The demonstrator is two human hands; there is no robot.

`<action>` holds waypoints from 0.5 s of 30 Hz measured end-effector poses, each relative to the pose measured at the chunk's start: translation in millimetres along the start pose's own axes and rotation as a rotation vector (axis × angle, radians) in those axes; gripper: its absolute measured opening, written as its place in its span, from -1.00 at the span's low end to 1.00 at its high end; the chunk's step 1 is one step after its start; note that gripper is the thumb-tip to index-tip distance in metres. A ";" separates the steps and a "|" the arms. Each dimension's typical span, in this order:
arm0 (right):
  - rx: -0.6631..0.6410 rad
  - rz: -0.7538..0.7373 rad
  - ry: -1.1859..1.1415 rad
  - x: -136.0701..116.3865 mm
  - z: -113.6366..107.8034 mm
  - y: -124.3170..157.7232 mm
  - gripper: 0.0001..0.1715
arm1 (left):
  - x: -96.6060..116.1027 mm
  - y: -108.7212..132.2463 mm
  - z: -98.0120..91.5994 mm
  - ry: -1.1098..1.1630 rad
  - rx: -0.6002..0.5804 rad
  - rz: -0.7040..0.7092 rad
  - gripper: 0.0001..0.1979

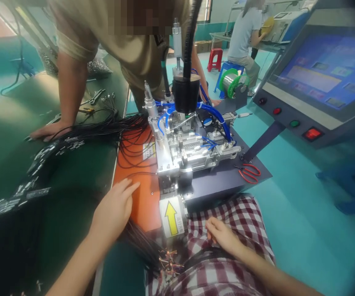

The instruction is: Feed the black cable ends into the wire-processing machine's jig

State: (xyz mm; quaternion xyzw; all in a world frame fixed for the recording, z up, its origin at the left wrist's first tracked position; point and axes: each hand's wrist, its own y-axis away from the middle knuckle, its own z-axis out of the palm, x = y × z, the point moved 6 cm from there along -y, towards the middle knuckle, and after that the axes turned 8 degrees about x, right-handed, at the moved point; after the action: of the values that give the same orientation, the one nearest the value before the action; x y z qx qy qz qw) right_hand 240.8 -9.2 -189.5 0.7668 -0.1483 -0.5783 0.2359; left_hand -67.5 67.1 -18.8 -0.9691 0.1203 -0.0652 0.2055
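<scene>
My left hand [114, 207] is over the orange plate [145, 205] at the left of the bench machine, its fingers stretched towards the machine. A thin black cable [142, 173] runs from just beyond those fingers to the machine's front end; whether they touch it I cannot tell. My right hand [219, 234] rests above my checked lap with its fingers curled in, and nothing shows in it. Between the hands is a roller-like part with a yellow arrow label [171, 218]. A bundle of cables with stripped coloured wire ends [168, 263] hangs over my lap.
Black cables with metal ends [42, 160] lie on the green table [72, 205]. A co-worker's hand [52, 129] leans there. Red-handled pliers [248, 172] lie on the machine base. A touch screen [319, 74] stands at right, a green wire spool [231, 82] behind.
</scene>
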 end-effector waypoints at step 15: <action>-0.022 0.011 -0.074 17.6 0.5 -1.6 -0.23 | -4.0 -11.5 -2.8 0.015 0.045 -0.160 -0.60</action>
State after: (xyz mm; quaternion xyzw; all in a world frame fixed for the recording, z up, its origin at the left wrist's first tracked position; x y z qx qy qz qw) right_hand 245.2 -16.7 -204.9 0.7413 -0.1548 -0.6065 0.2422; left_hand -69.5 77.3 -11.8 -0.9702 0.0427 -0.0911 0.2203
